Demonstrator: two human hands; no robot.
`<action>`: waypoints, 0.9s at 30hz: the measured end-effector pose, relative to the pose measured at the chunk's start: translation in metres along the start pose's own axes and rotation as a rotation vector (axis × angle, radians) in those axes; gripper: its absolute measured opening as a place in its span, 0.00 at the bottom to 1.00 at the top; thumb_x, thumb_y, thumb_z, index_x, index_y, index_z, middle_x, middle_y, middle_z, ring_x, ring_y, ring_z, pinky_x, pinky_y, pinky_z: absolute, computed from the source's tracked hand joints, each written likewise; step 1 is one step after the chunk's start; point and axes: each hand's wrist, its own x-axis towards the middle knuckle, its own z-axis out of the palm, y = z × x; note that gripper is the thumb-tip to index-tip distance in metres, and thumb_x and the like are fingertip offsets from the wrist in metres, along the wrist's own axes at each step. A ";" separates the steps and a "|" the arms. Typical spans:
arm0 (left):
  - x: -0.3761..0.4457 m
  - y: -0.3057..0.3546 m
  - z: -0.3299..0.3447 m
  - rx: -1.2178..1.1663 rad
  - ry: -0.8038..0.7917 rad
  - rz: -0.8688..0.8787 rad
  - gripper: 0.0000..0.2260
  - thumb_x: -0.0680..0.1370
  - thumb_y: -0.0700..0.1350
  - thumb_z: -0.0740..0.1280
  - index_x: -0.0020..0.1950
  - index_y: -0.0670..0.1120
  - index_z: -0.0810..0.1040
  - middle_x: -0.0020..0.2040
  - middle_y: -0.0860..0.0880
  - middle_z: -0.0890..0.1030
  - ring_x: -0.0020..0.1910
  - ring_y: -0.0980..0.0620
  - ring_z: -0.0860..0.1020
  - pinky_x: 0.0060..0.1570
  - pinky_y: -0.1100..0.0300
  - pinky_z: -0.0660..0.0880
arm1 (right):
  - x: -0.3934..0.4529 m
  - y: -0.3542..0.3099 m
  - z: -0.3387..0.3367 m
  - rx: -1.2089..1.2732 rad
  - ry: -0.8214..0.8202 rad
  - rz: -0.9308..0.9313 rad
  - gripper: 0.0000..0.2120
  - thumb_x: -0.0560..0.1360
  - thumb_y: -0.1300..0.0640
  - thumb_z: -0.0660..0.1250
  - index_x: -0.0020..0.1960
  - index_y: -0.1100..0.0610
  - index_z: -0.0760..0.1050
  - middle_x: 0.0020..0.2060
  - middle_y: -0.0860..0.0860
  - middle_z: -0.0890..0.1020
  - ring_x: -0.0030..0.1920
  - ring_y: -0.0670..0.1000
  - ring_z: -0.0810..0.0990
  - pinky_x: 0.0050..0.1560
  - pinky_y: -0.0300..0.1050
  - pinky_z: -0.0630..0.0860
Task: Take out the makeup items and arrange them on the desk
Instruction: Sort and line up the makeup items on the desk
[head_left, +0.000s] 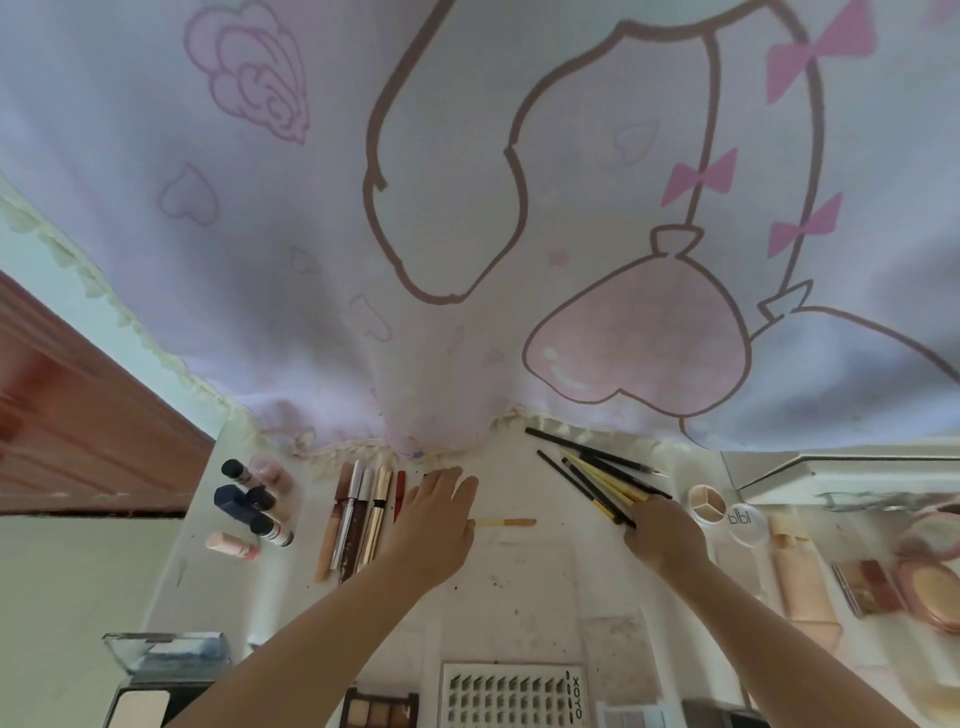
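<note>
My left hand (434, 519) lies flat with straight fingers on the white desk (519, 587), right of a row of lip-gloss and mascara tubes (356, 514). A small yellow pencil (506, 522) lies just right of that hand. My right hand (662, 535) grips the lower ends of a bunch of black and yellow makeup pencils (597, 475) that fan out toward the back. Small bottles (249, 512) stand and lie at the left.
A pink printed curtain (467, 208) hangs along the desk's back edge. Right of my right hand sit a round three-part pot (706, 501), a clear lid (745, 519), a beige tube (802, 577) and compacts (930, 577). Palettes (379, 712) and a lash tray (511, 696) line the front edge.
</note>
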 end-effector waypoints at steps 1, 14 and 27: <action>0.001 0.001 -0.001 -0.006 -0.005 0.002 0.23 0.81 0.47 0.52 0.75 0.47 0.51 0.76 0.48 0.52 0.75 0.49 0.51 0.72 0.56 0.53 | -0.001 0.000 -0.005 0.036 0.019 -0.006 0.15 0.77 0.57 0.56 0.58 0.62 0.74 0.56 0.55 0.76 0.56 0.54 0.76 0.51 0.42 0.73; -0.018 0.030 -0.040 0.134 0.075 0.220 0.16 0.83 0.49 0.46 0.60 0.43 0.67 0.54 0.48 0.75 0.46 0.50 0.75 0.41 0.60 0.67 | -0.060 -0.036 -0.082 0.660 0.056 -0.456 0.13 0.77 0.61 0.59 0.37 0.48 0.70 0.22 0.44 0.71 0.25 0.43 0.69 0.31 0.32 0.65; -0.035 -0.035 -0.057 -0.025 -0.103 -0.031 0.17 0.81 0.54 0.49 0.51 0.45 0.71 0.42 0.49 0.77 0.51 0.46 0.78 0.53 0.55 0.72 | -0.054 -0.034 -0.112 0.836 0.133 -0.289 0.15 0.78 0.64 0.57 0.35 0.51 0.69 0.26 0.49 0.72 0.29 0.49 0.69 0.35 0.35 0.67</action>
